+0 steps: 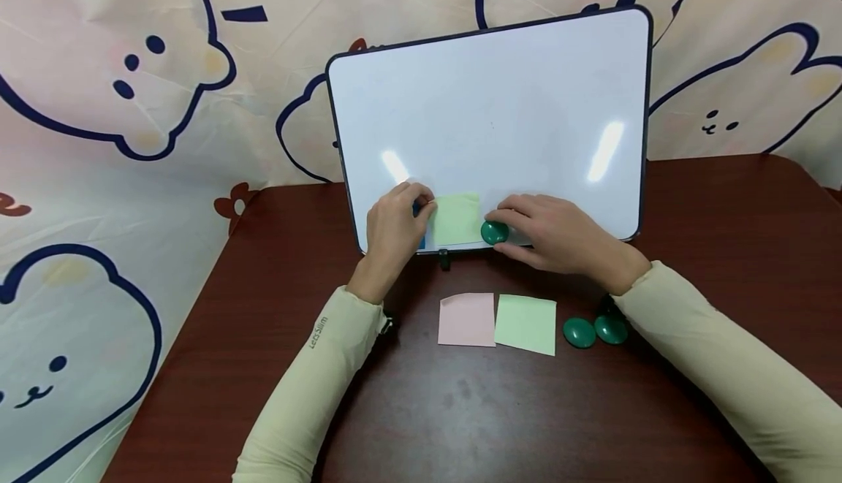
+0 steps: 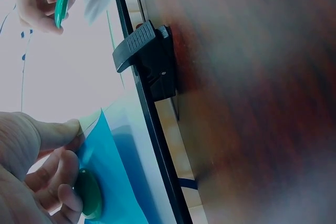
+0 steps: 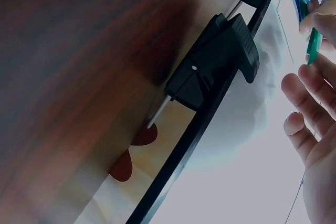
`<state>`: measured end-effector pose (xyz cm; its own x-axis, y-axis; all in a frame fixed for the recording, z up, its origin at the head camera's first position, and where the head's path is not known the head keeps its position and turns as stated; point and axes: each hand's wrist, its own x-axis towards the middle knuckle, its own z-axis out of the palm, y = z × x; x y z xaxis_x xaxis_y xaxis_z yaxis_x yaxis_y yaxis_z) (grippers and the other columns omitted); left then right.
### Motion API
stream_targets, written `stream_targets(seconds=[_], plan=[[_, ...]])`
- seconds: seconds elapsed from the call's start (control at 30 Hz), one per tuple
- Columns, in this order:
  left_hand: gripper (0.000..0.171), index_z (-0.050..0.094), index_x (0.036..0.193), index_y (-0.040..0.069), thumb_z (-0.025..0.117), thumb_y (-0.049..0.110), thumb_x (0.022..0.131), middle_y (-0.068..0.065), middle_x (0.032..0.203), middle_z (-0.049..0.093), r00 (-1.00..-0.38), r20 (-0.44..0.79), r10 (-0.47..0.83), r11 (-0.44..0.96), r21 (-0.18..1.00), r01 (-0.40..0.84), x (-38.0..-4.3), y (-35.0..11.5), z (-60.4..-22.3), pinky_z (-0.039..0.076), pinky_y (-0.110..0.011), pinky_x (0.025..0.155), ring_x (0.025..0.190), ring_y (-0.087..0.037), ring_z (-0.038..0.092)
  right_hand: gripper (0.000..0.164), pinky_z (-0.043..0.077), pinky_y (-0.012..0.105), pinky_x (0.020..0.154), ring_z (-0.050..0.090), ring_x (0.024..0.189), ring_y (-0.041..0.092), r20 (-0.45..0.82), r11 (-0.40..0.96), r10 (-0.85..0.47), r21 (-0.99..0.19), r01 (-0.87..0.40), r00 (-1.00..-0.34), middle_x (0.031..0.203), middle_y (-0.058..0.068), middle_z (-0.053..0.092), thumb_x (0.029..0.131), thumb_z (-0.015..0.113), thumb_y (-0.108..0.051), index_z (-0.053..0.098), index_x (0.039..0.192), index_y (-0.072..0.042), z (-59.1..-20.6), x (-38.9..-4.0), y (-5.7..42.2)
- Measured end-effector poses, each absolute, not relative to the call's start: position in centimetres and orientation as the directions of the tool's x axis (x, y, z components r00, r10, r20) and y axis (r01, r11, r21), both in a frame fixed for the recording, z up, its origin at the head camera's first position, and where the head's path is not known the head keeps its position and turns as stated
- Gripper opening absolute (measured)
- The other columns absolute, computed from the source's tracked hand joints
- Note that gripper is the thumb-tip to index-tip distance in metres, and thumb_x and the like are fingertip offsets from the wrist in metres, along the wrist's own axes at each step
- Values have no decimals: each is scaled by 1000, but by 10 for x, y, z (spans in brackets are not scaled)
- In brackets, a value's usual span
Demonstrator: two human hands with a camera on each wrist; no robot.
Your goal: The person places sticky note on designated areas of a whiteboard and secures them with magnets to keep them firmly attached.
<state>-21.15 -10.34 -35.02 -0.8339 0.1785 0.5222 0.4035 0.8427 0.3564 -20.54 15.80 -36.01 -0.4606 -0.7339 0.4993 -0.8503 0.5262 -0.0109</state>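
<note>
A pale green sticky note [image 1: 457,218] lies against the lower part of the whiteboard [image 1: 500,118]. My left hand [image 1: 397,223] pinches its left edge between thumb and forefinger. Beneath that hand, a blue sticky note [image 2: 113,166] sits on the board, with a dark green round magnet [image 2: 89,193] on it by the curled fingers. My right hand [image 1: 552,231] grips another green round magnet [image 1: 495,232] between thumb and fingers at the pale green note's right edge. In the left wrist view this magnet is held edge-on, beside the board's white face.
Black clips [image 2: 149,59] support the whiteboard's lower edge on the brown table [image 1: 421,424]. In front lie a pink sticky note [image 1: 467,320] and a second green note [image 1: 526,324]. Green magnets [image 1: 579,332] lie near the right forearm. A cartoon-printed cloth [image 1: 276,52] hangs behind.
</note>
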Motion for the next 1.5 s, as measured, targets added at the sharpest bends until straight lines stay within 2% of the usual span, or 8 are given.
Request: stream_targets(seconds=[0.43, 0.7, 0.9, 1.2, 1.5], plan=[[10, 74, 96, 11, 75, 19, 90, -4, 90, 72, -850, 497, 171, 842, 375, 389, -208, -101, -352, 55, -32, 68, 78, -18, 66, 42, 55, 35, 77, 62, 88, 17, 524, 502, -728, -29, -864, -441, 110, 4, 64, 88, 74, -33, 66, 121, -9, -363, -212, 146], [10, 74, 96, 10, 75, 18, 90, -4, 89, 72, -852, 495, 172, 845, 370, 386, -211, -101, -349, 54, -31, 67, 77, -17, 66, 41, 55, 40, 80, 62, 92, 22, 562, 510, -699, -41, -859, -442, 110, 8, 64, 87, 75, -29, 66, 120, -7, -360, -219, 138], [9, 74, 95, 10, 75, 17, 90, -5, 89, 72, -847, 504, 168, 845, 370, 387, -213, -103, -348, 54, -32, 66, 76, -18, 66, 42, 54, 42, 82, 61, 94, 25, 601, 501, -681, -34, -865, -418, 109, 9, 65, 87, 76, -29, 66, 120, -5, -358, -223, 133], [11, 74, 97, 10, 75, 18, 90, -5, 89, 72, -856, 492, 160, 846, 378, 376, -215, -105, -349, 54, -31, 66, 77, -18, 66, 44, 52, 42, 88, 60, 99, 26, 603, 534, -653, -61, -843, -457, 111, 10, 65, 88, 75, -33, 67, 120, -5, -357, -227, 125], [11, 74, 97, 10, 74, 19, 91, -5, 88, 72, -856, 488, 173, 840, 381, 387, -214, -104, -347, 55, -31, 67, 78, -18, 67, 44, 51, 42, 92, 59, 103, 27, 627, 553, -624, -67, -831, -466, 111, 11, 66, 87, 75, -34, 68, 119, -5, -356, -230, 119]])
